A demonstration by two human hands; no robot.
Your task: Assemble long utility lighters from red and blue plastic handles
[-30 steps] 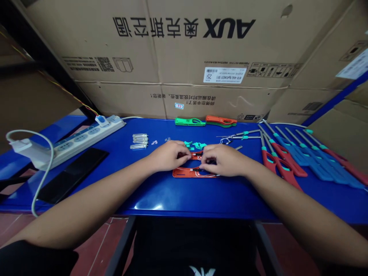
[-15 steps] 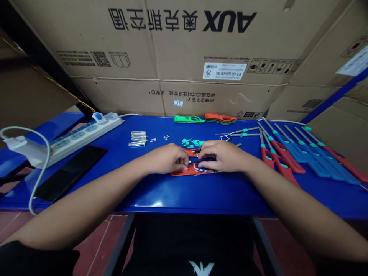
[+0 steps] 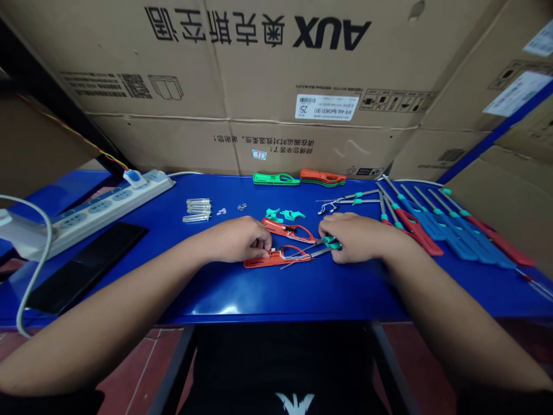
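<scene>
Two orange-red lighter handle shells lie between my hands: an upper shell [image 3: 288, 229] and a lower shell [image 3: 279, 257]. Each carries a small black igniter with white wires. My left hand [image 3: 245, 240] is closed at the left part of the lower shell, fingertips pinched at the white end of its igniter [image 3: 277, 249]. At the shells' right ends, my right hand [image 3: 352, 235] has its fingers closed around teal collars [image 3: 333, 244] on metal lighter tubes. A thin rod [image 3: 294, 260] slants left across the lower shell. My right fingers partly cover the tubes.
Teal triggers [image 3: 285, 215], small screws [image 3: 242, 206] and clear fuel tanks [image 3: 197, 210] lie beyond my hands. Stacked shells [image 3: 322, 177] stand at the back. Red and blue lighters [image 3: 449, 216] are on the right, a power strip [image 3: 101, 204] and black phone [image 3: 88, 265] left.
My right hand has moved right, off the middle of the shells to the tubes and collars, uncovering the igniters and wires. My left hand stays pinched at the lower shell. The camera view has shifted slightly.
</scene>
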